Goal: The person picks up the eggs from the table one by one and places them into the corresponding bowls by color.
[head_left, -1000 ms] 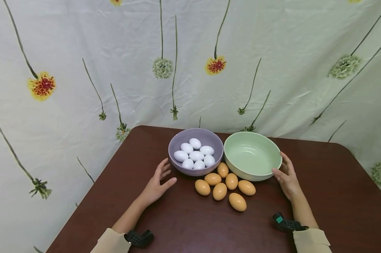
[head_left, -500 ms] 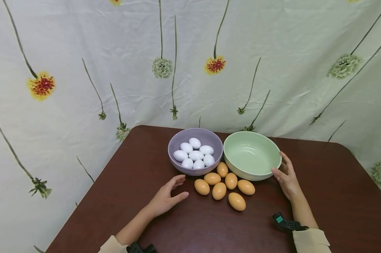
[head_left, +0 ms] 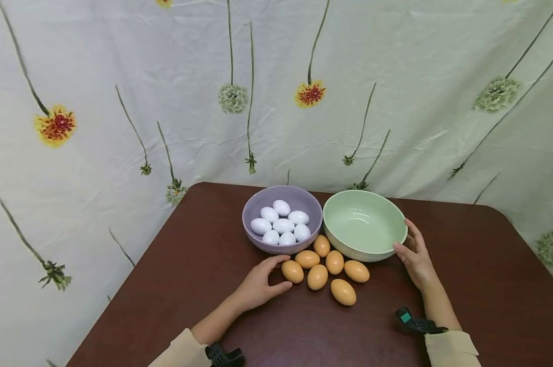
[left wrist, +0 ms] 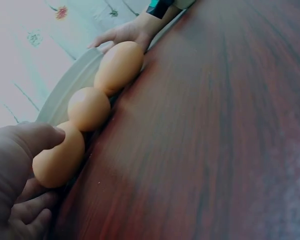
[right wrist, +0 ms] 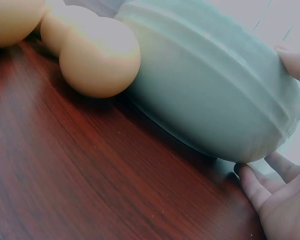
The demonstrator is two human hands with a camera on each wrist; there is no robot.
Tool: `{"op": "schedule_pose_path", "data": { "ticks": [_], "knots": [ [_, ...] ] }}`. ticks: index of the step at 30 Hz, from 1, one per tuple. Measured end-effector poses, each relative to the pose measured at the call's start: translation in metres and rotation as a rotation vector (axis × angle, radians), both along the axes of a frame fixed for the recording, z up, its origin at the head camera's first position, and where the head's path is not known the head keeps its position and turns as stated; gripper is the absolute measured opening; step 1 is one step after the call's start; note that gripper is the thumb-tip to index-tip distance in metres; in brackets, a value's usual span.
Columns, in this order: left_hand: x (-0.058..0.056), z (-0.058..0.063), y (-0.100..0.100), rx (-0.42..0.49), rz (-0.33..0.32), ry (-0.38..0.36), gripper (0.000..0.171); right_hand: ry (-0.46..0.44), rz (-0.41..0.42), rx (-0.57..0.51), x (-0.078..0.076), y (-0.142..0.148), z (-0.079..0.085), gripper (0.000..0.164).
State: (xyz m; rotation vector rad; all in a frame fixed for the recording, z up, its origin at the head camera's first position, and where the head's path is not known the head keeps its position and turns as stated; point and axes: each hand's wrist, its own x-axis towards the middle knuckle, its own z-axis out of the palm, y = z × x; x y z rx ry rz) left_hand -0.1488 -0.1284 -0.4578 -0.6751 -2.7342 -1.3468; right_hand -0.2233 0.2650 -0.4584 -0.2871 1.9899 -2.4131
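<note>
My left hand (head_left: 260, 286) reaches round the leftmost brown egg (head_left: 292, 271), fingers at its far side and thumb at its near side. In the left wrist view the thumb overlaps that egg (left wrist: 60, 160), and the other fingers spread low beside it. My right hand (head_left: 416, 260) holds the right side of the light green bowl (head_left: 365, 256), thumb at the rim. In the right wrist view, fingertips (right wrist: 247, 177) meet the bowl's base. The green bowl has nothing in it. Several other brown eggs (head_left: 317, 277) lie in a loose cluster in front of the bowls.
A purple bowl (head_left: 258, 243) with several white eggs (head_left: 283, 226) stands left of the green bowl, rims close together. Both are near the back of the dark red-brown table (head_left: 184, 265). A flower-print cloth (head_left: 175, 76) hangs behind the table.
My left hand has moved from beside the purple bowl, right and towards me, to the leftmost brown egg. My right hand stays at the green bowl; the eggs have not moved.
</note>
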Motion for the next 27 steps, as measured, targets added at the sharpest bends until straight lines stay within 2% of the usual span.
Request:
{"op": "schedule_pose_path", "data": {
  "ticks": [4,7,19,27],
  "knots": [
    [-0.005,-0.001,0.006,-0.067,-0.003,0.089,0.05,0.003,-0.001,0.002,0.0,0.001,0.001,0.069],
    [-0.008,-0.001,0.008,-0.083,-0.008,0.122,0.048,0.004,-0.001,0.0,-0.001,0.001,0.001,0.068],
    [-0.011,-0.003,0.01,-0.004,-0.058,0.065,0.044,-0.006,-0.007,0.006,-0.002,0.001,-0.002,0.068],
    [-0.012,-0.003,0.011,-0.049,-0.095,0.115,0.047,-0.011,-0.017,0.018,-0.002,0.001,-0.001,0.067]
  ]
}}
